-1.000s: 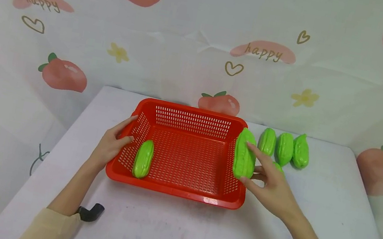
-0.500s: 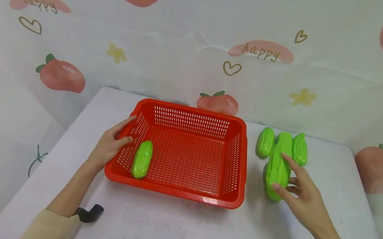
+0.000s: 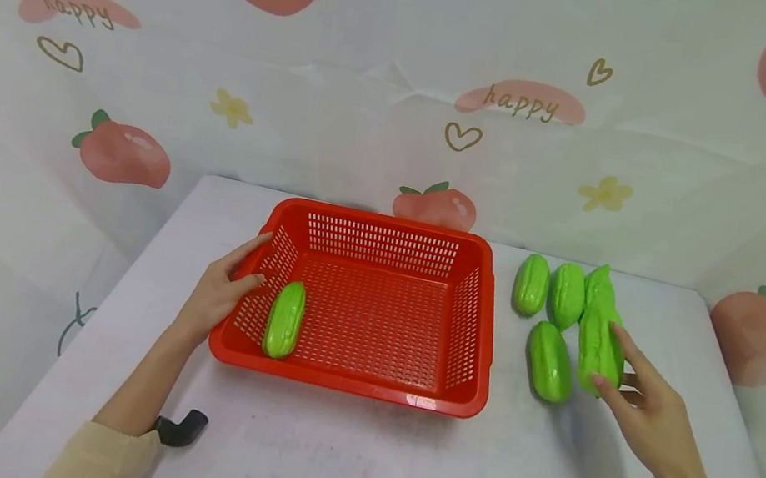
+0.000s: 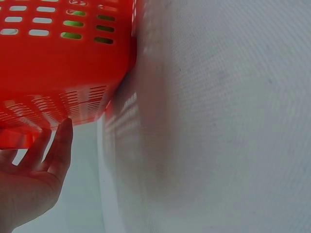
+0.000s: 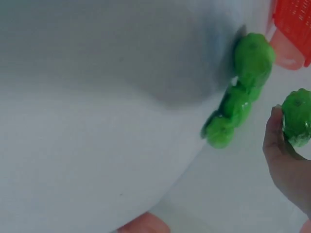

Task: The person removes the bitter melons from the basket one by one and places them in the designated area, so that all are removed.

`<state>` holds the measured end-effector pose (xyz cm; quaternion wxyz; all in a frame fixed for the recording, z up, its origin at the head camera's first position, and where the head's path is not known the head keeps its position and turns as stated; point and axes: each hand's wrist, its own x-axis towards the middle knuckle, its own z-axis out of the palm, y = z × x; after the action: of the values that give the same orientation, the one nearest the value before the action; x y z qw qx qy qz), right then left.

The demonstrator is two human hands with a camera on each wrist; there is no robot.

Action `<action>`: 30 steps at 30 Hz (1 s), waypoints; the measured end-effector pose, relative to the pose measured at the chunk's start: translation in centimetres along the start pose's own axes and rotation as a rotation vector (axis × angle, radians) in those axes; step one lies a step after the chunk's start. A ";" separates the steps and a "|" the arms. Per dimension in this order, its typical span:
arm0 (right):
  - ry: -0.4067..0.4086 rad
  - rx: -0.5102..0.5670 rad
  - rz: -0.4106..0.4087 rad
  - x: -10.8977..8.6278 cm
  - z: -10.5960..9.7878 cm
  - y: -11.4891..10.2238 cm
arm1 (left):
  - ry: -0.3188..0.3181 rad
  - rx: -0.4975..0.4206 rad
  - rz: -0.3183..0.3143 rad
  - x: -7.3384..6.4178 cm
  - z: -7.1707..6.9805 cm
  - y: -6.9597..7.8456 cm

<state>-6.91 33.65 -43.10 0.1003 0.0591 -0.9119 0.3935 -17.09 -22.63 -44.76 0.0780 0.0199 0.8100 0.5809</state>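
My right hand holds a bright green, ridged bitter melon by its side, between thumb and fingers. It is raised above the right part of the table, and the right wrist view shows this melon apart from the others. On the left, my left hand grips the left rim of a red plastic basket. Seen from the left wrist, its fingers lie against the basket's outer side under the rim. One bitter melon lies inside the basket, near its left wall.
Right of the basket, a bitter melon lies alone in front of a back row of three: left, middle and right, the last partly hidden by the held one. A patterned cloth hangs behind the white table.
My right hand has carried the bitter melon rightward, from the basket's right rim, past the lone melon, to the right side. My left hand and the basket have stayed put.
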 end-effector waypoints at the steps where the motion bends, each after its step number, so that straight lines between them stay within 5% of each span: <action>1: 0.000 -0.005 0.012 -0.1 -0.1 0.2 | -0.001 -0.001 -0.001 0.0 0.0 0.0; 18: -0.051 -0.084 0.093 -1.6 0.4 5.1 | 0.012 0.004 -0.010 -0.2 0.1 0.0; 30: -0.110 -0.197 0.147 -1.9 0.1 5.3 | 0.015 0.011 0.002 0.0 0.1 0.3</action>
<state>-6.04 37.22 -47.34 0.0265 0.0033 -0.9521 0.3046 -17.07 -22.41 -44.47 0.0711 0.0166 0.8137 0.5766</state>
